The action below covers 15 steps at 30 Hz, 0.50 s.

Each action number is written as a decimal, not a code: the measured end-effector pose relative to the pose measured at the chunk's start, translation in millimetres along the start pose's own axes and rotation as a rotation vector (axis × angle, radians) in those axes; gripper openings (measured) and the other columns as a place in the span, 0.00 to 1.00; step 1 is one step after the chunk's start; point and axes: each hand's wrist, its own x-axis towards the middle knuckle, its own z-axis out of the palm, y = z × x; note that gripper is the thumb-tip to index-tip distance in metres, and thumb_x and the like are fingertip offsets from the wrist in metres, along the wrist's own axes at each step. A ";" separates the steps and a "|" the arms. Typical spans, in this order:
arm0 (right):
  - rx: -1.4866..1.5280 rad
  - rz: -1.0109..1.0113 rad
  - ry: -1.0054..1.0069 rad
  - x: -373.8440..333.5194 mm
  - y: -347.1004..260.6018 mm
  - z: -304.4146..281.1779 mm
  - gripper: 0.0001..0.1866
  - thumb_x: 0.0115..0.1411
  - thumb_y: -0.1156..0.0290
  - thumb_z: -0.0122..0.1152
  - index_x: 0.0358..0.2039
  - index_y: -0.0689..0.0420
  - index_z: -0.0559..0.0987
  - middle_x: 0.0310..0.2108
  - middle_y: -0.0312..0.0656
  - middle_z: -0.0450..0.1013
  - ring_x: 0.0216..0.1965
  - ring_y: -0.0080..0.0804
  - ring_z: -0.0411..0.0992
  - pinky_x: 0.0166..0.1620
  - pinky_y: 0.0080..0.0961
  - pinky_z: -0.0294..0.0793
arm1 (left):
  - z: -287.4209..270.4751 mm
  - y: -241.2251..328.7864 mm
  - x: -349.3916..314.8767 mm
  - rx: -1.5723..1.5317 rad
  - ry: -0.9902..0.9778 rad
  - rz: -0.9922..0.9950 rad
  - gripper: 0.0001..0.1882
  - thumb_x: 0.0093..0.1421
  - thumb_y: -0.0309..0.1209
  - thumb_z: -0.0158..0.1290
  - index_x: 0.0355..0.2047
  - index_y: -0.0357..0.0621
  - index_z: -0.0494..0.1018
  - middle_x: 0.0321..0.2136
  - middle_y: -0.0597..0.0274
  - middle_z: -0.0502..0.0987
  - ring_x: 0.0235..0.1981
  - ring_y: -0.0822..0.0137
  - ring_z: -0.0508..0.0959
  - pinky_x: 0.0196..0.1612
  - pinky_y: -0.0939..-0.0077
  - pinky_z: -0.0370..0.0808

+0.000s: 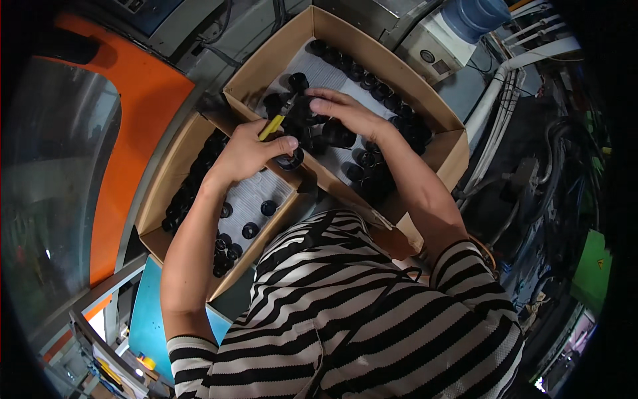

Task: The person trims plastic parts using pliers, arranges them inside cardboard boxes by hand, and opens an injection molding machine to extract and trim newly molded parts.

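Note:
My left hand [246, 153] is closed around yellow-handled pliers [271, 128], whose jaws point toward my right hand. Under the left thumb sits a round, hollow black plastic part [290, 159]. My right hand [352, 114] reaches over the far cardboard box [438, 110], its thumb and fingers closed at a dark black plastic part [304, 112] close to the plier jaws. That part's outline blends with the black pieces beneath it. Several similar black parts [340, 135] lie below my right hand, on a pale ribbed liner [292, 65].
A second cardboard box [256, 266] with scattered black parts stands at the near left. Left of it rises an orange machine panel [143, 86] with a window. A water dispenser [438, 53] with a blue bottle and white pipes [495, 93] are at the far right.

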 end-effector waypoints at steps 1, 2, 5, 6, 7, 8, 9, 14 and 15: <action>-0.039 0.074 -0.135 1.4 -3.7 2.5 0.34 0.63 0.44 0.55 0.58 0.58 0.70 0.39 0.36 0.75 0.37 0.23 0.72 0.42 0.20 0.72 | -3.7 2.6 2.7 0.011 -0.028 0.023 0.20 0.57 0.38 0.64 0.37 0.32 0.74 0.25 0.61 0.80 0.30 0.74 0.78 0.37 0.78 0.74; -0.044 0.068 -0.133 2.2 -0.9 3.8 0.34 0.63 0.44 0.55 0.58 0.58 0.70 0.39 0.36 0.75 0.37 0.23 0.72 0.42 0.20 0.72 | -7.4 4.1 5.1 0.013 -0.026 0.031 0.20 0.57 0.38 0.64 0.37 0.32 0.74 0.25 0.61 0.80 0.30 0.74 0.78 0.37 0.78 0.74; 0.045 0.053 0.045 -4.3 21.8 7.7 0.30 0.65 0.45 0.54 0.54 0.59 0.72 0.39 0.36 0.75 0.39 0.24 0.71 0.43 0.20 0.71 | -13.1 8.1 6.2 -0.031 0.010 -0.010 0.20 0.59 0.41 0.62 0.42 0.37 0.75 0.27 0.68 0.77 0.26 0.81 0.71 0.29 0.84 0.68; 0.047 0.053 0.048 -7.5 19.4 13.1 0.30 0.65 0.45 0.54 0.54 0.59 0.72 0.39 0.36 0.75 0.39 0.24 0.71 0.43 0.20 0.71 | -15.7 4.4 6.4 -0.029 0.007 -0.009 0.20 0.59 0.41 0.62 0.42 0.37 0.75 0.27 0.68 0.77 0.26 0.81 0.71 0.29 0.84 0.68; 0.098 0.034 0.147 -9.9 17.0 18.9 0.28 0.65 0.46 0.53 0.52 0.58 0.73 0.39 0.36 0.74 0.38 0.23 0.71 0.43 0.20 0.71 | -18.6 -3.0 7.2 -0.065 0.100 -0.034 0.20 0.59 0.41 0.61 0.42 0.37 0.75 0.29 0.64 0.79 0.29 0.76 0.74 0.33 0.81 0.70; 0.148 0.013 0.253 -12.7 10.0 22.5 0.27 0.66 0.46 0.52 0.50 0.58 0.73 0.39 0.36 0.74 0.38 0.22 0.71 0.43 0.20 0.71 | -20.5 -9.6 10.4 -0.101 0.190 -0.053 0.20 0.58 0.40 0.61 0.43 0.37 0.75 0.31 0.60 0.80 0.32 0.72 0.77 0.36 0.78 0.72; 0.198 -0.009 0.357 -14.0 4.1 24.6 0.26 0.67 0.47 0.52 0.49 0.58 0.74 0.38 0.35 0.74 0.37 0.22 0.70 0.42 0.19 0.71 | -21.7 -16.3 13.9 -0.137 0.279 -0.072 0.20 0.58 0.40 0.60 0.43 0.38 0.75 0.33 0.55 0.81 0.35 0.67 0.80 0.40 0.75 0.74; 0.431 -0.043 0.585 -16.4 -8.7 24.9 0.24 0.68 0.48 0.50 0.48 0.58 0.74 0.38 0.34 0.74 0.37 0.21 0.69 0.43 0.19 0.70 | -0.7 -45.2 -5.0 0.313 0.319 0.097 0.21 0.57 0.37 0.55 0.48 0.39 0.74 0.39 0.45 0.80 0.42 0.51 0.80 0.46 0.65 0.74; 0.428 -0.069 0.582 -16.9 -8.6 24.4 0.24 0.68 0.48 0.50 0.47 0.58 0.74 0.38 0.34 0.74 0.37 0.21 0.69 0.43 0.19 0.70 | 8.3 -38.9 -6.7 0.383 0.227 0.074 0.22 0.56 0.35 0.54 0.50 0.38 0.72 0.41 0.44 0.79 0.44 0.50 0.78 0.48 0.64 0.73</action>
